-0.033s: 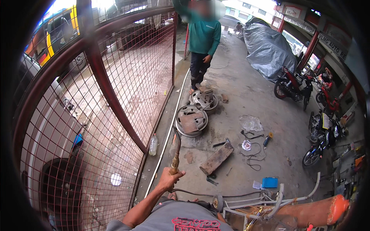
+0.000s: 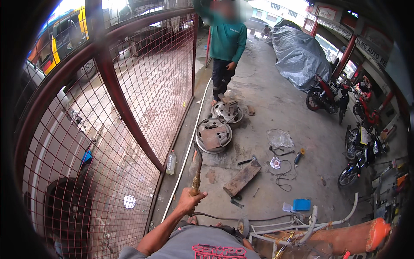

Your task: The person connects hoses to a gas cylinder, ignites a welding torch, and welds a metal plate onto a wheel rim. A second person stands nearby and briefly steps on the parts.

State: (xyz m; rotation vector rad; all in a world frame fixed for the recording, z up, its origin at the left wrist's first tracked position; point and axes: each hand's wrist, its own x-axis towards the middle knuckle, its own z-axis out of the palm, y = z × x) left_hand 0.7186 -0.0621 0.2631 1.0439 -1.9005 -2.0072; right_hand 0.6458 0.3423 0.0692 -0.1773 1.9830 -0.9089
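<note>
My left hand (image 2: 189, 201) is closed round the brass-coloured handle of a gas torch (image 2: 198, 168). The torch's thin, bent dark tube points up and away, toward a steel wheel rim (image 2: 214, 146) on the concrete. A rusty flat metal plate (image 2: 211, 137) lies on that rim. Just behind it sits a second wheel rim (image 2: 221, 113), with metal pieces (image 2: 233, 105) on top. A dark hose (image 2: 241, 214) runs off to the right from below my hand. My right hand is out of the picture.
A person in a green shirt (image 2: 227, 42) stands beyond the rims. Red mesh fencing (image 2: 129, 129) borders my left, with a plastic bottle (image 2: 171, 163) beside it. Rightward lie a rusty block (image 2: 242, 178), cables (image 2: 284, 175), a grey cart (image 2: 310, 224) with an orange cylinder (image 2: 345, 237), and motorcycles (image 2: 332, 97).
</note>
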